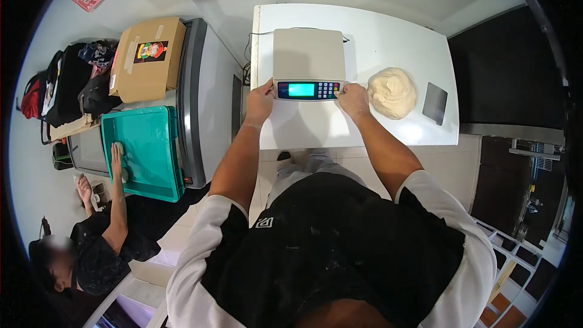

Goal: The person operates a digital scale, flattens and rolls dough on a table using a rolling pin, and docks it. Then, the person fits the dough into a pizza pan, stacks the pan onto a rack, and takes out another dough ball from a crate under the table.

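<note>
Upper centre, the left hand (260, 102) and right hand (353, 99) have a narrow grip on the scale (308, 54); dough (392, 93) sits at centre-right.

One view: wide head-worn cam, facing forward and steeply down, black curved rim at the frame edges. Nearest the lens: black shirt with white sleeves (340, 249), below both hands. Left hand (260, 103) and right hand (354, 99) sit just above frame centre, mid-range, forearms in full. Boxy beige scale with lit display (308, 61) between them reads near top-down. Coverage runs out to the teal rectangular plastic tray (149, 158), well left of the left hand.
</note>
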Available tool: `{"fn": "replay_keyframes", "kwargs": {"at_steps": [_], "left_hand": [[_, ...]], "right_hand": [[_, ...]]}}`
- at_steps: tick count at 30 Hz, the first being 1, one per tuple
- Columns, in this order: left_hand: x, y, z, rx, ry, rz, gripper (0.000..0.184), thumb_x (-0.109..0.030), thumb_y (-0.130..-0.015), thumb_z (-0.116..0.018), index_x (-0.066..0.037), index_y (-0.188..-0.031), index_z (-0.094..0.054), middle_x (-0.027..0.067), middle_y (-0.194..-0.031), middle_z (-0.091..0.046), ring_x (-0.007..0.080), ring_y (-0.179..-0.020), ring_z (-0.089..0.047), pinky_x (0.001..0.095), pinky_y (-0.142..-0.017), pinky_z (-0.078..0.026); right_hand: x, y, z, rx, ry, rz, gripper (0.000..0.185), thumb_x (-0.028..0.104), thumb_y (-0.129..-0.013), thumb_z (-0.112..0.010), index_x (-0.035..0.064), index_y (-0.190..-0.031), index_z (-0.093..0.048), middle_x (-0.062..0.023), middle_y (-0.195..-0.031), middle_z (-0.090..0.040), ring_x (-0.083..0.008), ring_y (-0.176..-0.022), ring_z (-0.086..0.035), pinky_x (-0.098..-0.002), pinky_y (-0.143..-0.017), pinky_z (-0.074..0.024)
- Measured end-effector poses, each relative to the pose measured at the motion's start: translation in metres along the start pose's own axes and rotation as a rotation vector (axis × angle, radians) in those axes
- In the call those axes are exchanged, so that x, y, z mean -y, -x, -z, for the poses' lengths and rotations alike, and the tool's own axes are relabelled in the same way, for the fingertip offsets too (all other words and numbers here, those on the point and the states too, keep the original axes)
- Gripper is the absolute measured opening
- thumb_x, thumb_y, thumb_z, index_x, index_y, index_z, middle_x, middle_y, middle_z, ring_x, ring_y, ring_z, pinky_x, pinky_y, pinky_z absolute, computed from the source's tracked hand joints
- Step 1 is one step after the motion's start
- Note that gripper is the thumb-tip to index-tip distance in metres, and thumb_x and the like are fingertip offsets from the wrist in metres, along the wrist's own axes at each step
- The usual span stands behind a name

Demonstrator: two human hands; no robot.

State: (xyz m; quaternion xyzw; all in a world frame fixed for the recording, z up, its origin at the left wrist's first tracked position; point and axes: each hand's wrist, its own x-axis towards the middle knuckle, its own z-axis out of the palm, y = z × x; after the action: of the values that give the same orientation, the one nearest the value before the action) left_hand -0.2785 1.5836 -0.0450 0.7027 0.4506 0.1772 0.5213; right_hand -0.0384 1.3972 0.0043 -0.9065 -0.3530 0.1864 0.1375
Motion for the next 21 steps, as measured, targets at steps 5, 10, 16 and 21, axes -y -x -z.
{"fn": "replay_keyframes", "kwargs": {"at_steps": [5,10,16,21], "left_hand": [[0.022,-0.031,0.02,0.084,-0.096,-0.146,0.033,-0.013,-0.097,-0.064,-0.003,-0.128,-0.073,0.0085,-0.107,-0.078,0.0217,-0.088,-0.069,0.0308,-0.083,-0.054],[-0.047,-0.043,0.016,0.068,0.272,0.067,0.028,-0.007,-0.095,-0.066,0.002,-0.12,-0.074,0.0086,-0.1,-0.076,0.0186,-0.086,-0.067,0.0283,-0.079,-0.053],[-0.063,-0.047,0.018,0.143,0.401,0.127,0.031,0.0,-0.093,-0.065,0.006,-0.123,-0.07,0.0092,-0.099,-0.073,0.0147,-0.087,-0.064,0.0245,-0.078,-0.051],[-0.052,-0.045,0.021,0.249,0.609,0.199,0.039,0.005,-0.092,-0.064,0.007,-0.131,-0.065,0.0103,-0.103,-0.071,0.0125,-0.089,-0.063,0.0219,-0.079,-0.049]], "right_hand": [[-0.053,-0.045,-0.035,-0.027,-0.568,-0.029,0.014,0.011,-0.095,-0.067,-0.0025,-0.096,-0.073,-0.0095,-0.088,-0.073,-0.0205,-0.075,-0.065,-0.0331,-0.072,-0.0521],[-0.003,-0.053,0.015,-0.071,-0.897,-0.181,0.015,0.01,-0.093,-0.066,-0.0019,-0.101,-0.071,-0.0135,-0.092,-0.073,-0.0236,-0.069,-0.063,-0.0355,-0.066,-0.053],[0.006,-0.054,0.024,-0.039,-1.072,-0.28,0.017,0.003,-0.093,-0.065,-0.0025,-0.11,-0.066,-0.0135,-0.096,-0.072,-0.0175,-0.066,-0.058,-0.0286,-0.058,-0.0476],[0.004,-0.052,0.027,-0.018,-1.215,-0.385,0.023,-0.003,-0.093,-0.064,-0.003,-0.116,-0.061,-0.0136,-0.099,-0.071,-0.0127,-0.065,-0.055,-0.0232,-0.052,-0.0433]]}}
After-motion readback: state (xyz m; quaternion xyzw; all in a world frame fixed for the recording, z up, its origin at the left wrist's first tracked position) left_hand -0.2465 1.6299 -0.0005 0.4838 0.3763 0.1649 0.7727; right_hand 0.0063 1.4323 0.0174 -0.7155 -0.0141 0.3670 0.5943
